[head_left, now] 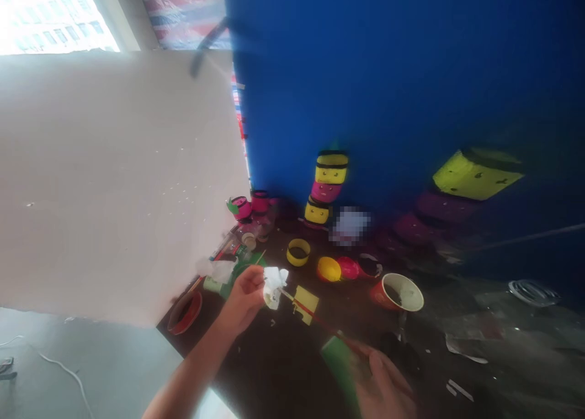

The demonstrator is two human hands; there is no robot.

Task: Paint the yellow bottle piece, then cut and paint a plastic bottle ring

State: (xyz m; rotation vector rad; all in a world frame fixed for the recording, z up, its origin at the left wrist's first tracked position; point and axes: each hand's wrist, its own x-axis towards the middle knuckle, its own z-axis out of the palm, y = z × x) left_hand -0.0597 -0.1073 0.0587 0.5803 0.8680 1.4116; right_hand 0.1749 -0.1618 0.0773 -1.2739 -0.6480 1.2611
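My left hand [244, 300] is closed, pinching a small irregular white paper piece [274, 287] between thumb and fingers above the dark table. My right hand [379, 376], somewhat blurred, is wrapped round a thin paintbrush [307, 310] with a reddish handle. The brush's pale tip meets the lower right side of the white piece. Under the brush lies a pale yellow paper scrap [305, 304] with a cut edge. A blurred green piece [339, 361] shows beside my right hand; whether it is held I cannot tell.
Beyond my hands stand a yellow ring-shaped cup [298, 253], a yellow bowl [329, 269] and a red-and-white paper cup [402, 292]. Stacked yellow and pink cups with drawn faces [331, 167] lean near the blue panel [388, 72]. A red ring [185, 312] rests at the table's left edge.
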